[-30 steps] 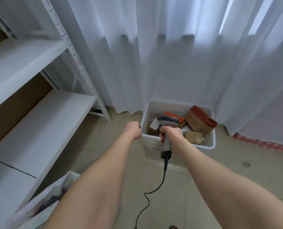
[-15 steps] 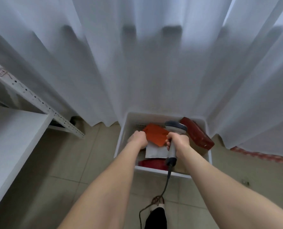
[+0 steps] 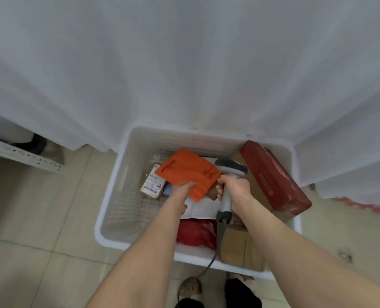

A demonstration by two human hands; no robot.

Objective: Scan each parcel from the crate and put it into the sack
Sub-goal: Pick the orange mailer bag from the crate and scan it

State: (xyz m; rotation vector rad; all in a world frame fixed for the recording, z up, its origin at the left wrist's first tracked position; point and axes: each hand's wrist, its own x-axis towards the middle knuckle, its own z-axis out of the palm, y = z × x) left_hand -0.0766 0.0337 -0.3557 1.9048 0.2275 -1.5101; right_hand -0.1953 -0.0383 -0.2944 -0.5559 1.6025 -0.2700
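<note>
A white plastic crate (image 3: 118,187) stands on the tiled floor against a white curtain. My left hand (image 3: 183,188) reaches into it and grips the near edge of a flat orange parcel (image 3: 189,174). My right hand (image 3: 233,187) holds a grey barcode scanner (image 3: 229,172) by its handle, its head just right of the orange parcel. Inside also lie a long dark red box (image 3: 273,176) at the right, a small labelled parcel (image 3: 152,185), a white packet (image 3: 202,208), a red bag (image 3: 195,232) and a brown carton (image 3: 240,247). No sack is in view.
The scanner's cable (image 3: 209,263) trails over the crate's near rim to the floor. A white metal shelf rail (image 3: 22,156) juts in at the left. The curtain (image 3: 184,63) hangs right behind the crate. My feet (image 3: 191,287) are at the bottom edge.
I have stepped up to the crate and now look down into it. My left hand went from the rim into the crate and took hold of the orange parcel; the sack left the view.
</note>
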